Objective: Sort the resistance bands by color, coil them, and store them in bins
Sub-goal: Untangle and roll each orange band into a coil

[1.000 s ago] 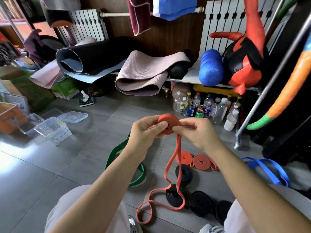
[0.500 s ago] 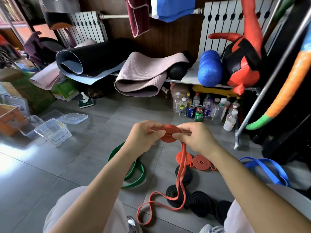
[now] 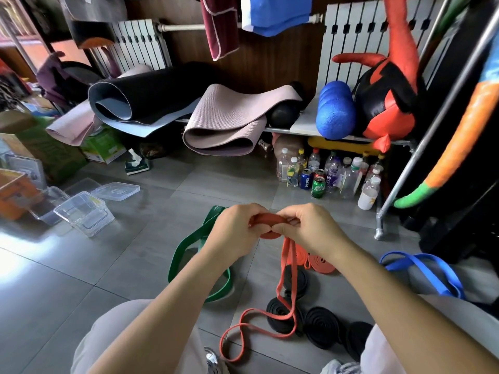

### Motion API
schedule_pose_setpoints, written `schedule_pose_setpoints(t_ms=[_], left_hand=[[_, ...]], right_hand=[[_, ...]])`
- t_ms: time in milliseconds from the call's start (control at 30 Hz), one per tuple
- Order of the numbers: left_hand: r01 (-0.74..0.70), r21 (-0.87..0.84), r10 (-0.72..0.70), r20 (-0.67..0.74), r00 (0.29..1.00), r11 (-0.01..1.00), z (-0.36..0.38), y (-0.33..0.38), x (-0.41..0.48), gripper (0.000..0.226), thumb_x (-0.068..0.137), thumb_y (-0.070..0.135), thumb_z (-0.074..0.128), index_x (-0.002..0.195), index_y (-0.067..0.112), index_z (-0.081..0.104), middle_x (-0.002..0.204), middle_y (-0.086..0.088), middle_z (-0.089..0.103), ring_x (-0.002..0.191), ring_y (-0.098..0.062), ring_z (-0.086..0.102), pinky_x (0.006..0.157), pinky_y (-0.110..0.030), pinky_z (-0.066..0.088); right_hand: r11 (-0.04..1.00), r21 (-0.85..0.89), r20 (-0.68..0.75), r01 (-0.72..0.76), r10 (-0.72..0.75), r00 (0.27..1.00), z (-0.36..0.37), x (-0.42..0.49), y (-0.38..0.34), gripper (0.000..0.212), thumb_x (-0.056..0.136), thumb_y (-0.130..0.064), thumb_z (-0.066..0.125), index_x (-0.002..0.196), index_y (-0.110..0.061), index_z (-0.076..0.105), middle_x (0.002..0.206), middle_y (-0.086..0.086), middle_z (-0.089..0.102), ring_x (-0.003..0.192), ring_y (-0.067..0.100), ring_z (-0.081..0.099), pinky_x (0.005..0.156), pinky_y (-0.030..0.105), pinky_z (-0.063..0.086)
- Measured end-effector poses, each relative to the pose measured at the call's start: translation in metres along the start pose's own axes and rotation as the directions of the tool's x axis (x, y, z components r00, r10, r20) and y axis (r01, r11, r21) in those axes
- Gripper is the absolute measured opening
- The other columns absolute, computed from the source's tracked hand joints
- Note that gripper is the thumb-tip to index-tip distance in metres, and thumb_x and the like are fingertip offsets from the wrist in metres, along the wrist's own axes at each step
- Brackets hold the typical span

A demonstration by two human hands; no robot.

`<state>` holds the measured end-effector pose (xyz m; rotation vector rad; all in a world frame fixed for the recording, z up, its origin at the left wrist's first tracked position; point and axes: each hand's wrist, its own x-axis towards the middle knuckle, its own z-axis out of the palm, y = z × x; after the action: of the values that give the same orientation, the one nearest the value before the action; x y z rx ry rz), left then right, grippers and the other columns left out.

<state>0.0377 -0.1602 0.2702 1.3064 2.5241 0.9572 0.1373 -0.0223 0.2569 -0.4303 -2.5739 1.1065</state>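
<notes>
Head camera looks down at a person seated on a grey tiled floor (image 3: 81,279), both forearms reaching forward. The left hand (image 3: 235,233) and the right hand (image 3: 310,230) meet in front of the body, fingers curled, and together pinch a partly coiled red resistance band (image 3: 267,220) held in the air between them. The uncoiled length of this band hangs down from the hands and ends in loose loops on the floor between the knees.

Just left of the hands, a green resistance band (image 3: 189,244) lies flat in a long loop. Below the hands, several black coiled bands (image 3: 322,323) rest close together on the tiles, and the hanging red length crosses over one of them. Two red coiled bands (image 3: 321,261) sit near the right wrist, partly hidden by it. A blue resistance band (image 3: 432,268) lies uncoiled at the right.

Well apart at the left stand clear plastic bins (image 3: 83,214), with a clear lid (image 3: 118,190) lying beside them. Farther back, rolled yoga mats (image 3: 221,122) and a blue foam roller (image 3: 334,112) rest on a low shelf, with drink bottles (image 3: 332,171) grouped on the floor beneath.
</notes>
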Motion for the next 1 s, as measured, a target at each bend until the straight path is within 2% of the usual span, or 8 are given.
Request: schedule_pose_setpoints(t_ms=[167,467,533,567,633,667,833,1000], left_hand=[[0.115,-0.515,-0.175,-0.07,0.982,0.85,-0.012,-0.001,0.005,0.027,0.077,0.002,0.073,0.081,0.029,0.069,0.083,-0.001,0.071,0.076,-0.022,0.068,0.07,-0.03,0.056],[0.205,-0.958,-0.185,0.168,0.968,0.201,-0.012,0.001,0.001,0.024,0.078,0.007,0.063,0.102,0.005,0.066,0.094,-0.011,0.073,0.087,-0.02,0.07,0.074,-0.026,0.058],[0.24,-0.921,-0.214,0.179,0.96,0.307,-0.013,0.001,0.002,0.016,0.083,0.003,0.063,0.098,0.008,0.066,0.092,-0.008,0.073,0.087,-0.022,0.069,0.077,-0.031,0.058],[0.233,-0.821,-0.245,0.117,0.962,0.522,-0.014,0.001,0.003,0.015,0.084,0.004,0.065,0.097,0.011,0.065,0.091,-0.005,0.071,0.088,-0.023,0.068,0.08,-0.036,0.058],[0.131,-0.346,-0.164,-0.068,0.984,0.929,-0.012,-0.001,0.002,0.029,0.08,0.011,0.073,0.106,0.019,0.062,0.099,0.004,0.065,0.091,-0.017,0.064,0.083,-0.034,0.053],[0.044,-0.151,-0.06,-0.1,0.993,0.988,-0.009,-0.002,0.001,0.039,0.078,0.015,0.074,0.114,0.022,0.06,0.105,0.006,0.061,0.093,-0.013,0.06,0.084,-0.029,0.05],[-0.051,0.005,0.051,-0.076,0.996,0.999,-0.005,-0.004,-0.002,0.026,0.08,0.015,0.069,0.104,0.023,0.068,0.096,0.005,0.07,0.089,-0.017,0.064,0.08,-0.025,0.047],[0.078,-0.532,-0.164,-0.116,0.98,0.843,-0.011,0.0,0.003,0.023,0.078,0.003,0.072,0.086,0.024,0.067,0.084,0.0,0.071,0.075,-0.018,0.069,0.065,-0.025,0.056]], right_hand=[[0.992,0.121,-0.093,-0.024,0.035,0.995,-0.007,0.003,0.0,0.016,0.074,-0.021,0.079,0.089,-0.023,0.075,0.075,-0.01,0.073,0.069,0.0,0.068,0.072,0.023,0.056],[0.847,0.53,-0.121,0.036,0.033,0.992,-0.002,0.003,-0.011,0.026,0.075,-0.005,0.073,0.078,-0.03,0.069,0.07,-0.017,0.071,0.072,-0.001,0.068,0.071,0.012,0.052],[0.858,0.512,-0.134,0.036,0.038,0.99,0.0,0.002,-0.009,0.029,0.077,-0.003,0.072,0.078,-0.032,0.069,0.071,-0.015,0.072,0.072,0.002,0.069,0.071,0.015,0.054],[0.88,0.474,-0.132,0.023,0.045,0.99,0.0,0.003,-0.006,0.028,0.077,-0.003,0.073,0.078,-0.032,0.069,0.072,-0.013,0.072,0.072,0.005,0.069,0.072,0.018,0.055],[0.954,0.301,-0.109,-0.003,0.037,0.993,0.0,0.003,-0.001,0.021,0.078,-0.008,0.074,0.08,-0.029,0.071,0.066,-0.016,0.069,0.065,0.002,0.065,0.066,0.016,0.052],[0.981,0.194,-0.09,-0.001,0.019,0.996,0.0,0.003,0.002,0.014,0.079,-0.012,0.074,0.082,-0.026,0.072,0.059,-0.022,0.064,0.058,-0.004,0.06,0.061,0.011,0.046],[0.999,0.05,-0.008,0.002,-0.002,1.0,0.006,0.001,0.003,0.014,0.078,-0.018,0.074,0.09,-0.027,0.075,0.062,-0.021,0.064,0.057,-0.01,0.056,0.062,0.015,0.044],[0.96,0.28,-0.104,-0.011,0.042,0.994,-0.002,0.005,-0.003,0.022,0.073,-0.02,0.079,0.081,-0.038,0.069,0.074,-0.015,0.072,0.071,0.001,0.067,0.071,0.022,0.054]])
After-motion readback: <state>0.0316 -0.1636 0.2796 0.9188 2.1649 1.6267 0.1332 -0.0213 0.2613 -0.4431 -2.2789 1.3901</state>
